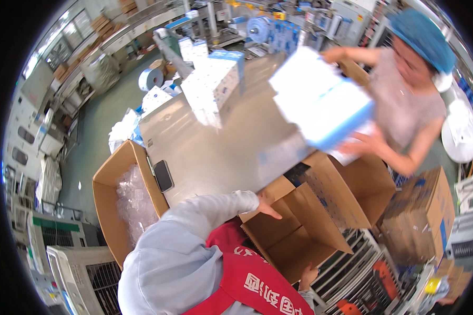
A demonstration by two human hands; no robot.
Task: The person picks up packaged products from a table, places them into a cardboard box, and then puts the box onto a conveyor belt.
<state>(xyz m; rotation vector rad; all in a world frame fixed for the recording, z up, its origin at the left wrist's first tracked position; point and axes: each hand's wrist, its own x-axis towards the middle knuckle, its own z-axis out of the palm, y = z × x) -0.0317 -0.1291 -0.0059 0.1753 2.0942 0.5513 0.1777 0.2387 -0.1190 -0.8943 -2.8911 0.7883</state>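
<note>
An open cardboard box (285, 236) with nothing visible inside stands right in front of me, between my hands. At its left rim is my left hand (268, 206), the fingers stretched out and apart over the edge. My right hand (308, 275) is at the box's near right side, partly hidden, with its fingers bent against the wall. Across from me a co-worker in a blue hair cover holds a stack of white and blue packs (320, 102) in both hands, blurred by motion. A second open cardboard box (347, 191) adjoins mine, below those packs.
A metal table (210, 152) carries stacked white packs (214, 84) and a phone (163, 176). On the left is a cardboard box (102, 184) of clear plastic pieces. Metal rollers (352, 273) lie beneath my box. Flattened cartons (415, 220) are stacked at the right.
</note>
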